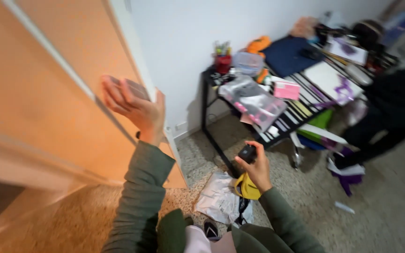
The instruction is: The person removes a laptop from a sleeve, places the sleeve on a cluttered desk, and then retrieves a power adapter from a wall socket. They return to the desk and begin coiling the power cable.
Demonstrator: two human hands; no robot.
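Note:
My left hand (134,107) is raised against the edge of an orange wooden door (48,93) and is closed around a small flat brownish object (134,87) pressed to the door's edge. My right hand (258,166) is lower, over the floor, and grips a small black box-like device (247,153). A yellow strap or pouch (247,187) hangs just beneath that hand. Both arms wear green sleeves.
A black-framed table (206,100) with a striped top stands against the white wall, piled with plastic bags, a pink card, a red cup of pens, papers and dark cloth. A crumpled plastic bag (219,199) lies on the speckled floor. A dark chair stands at right.

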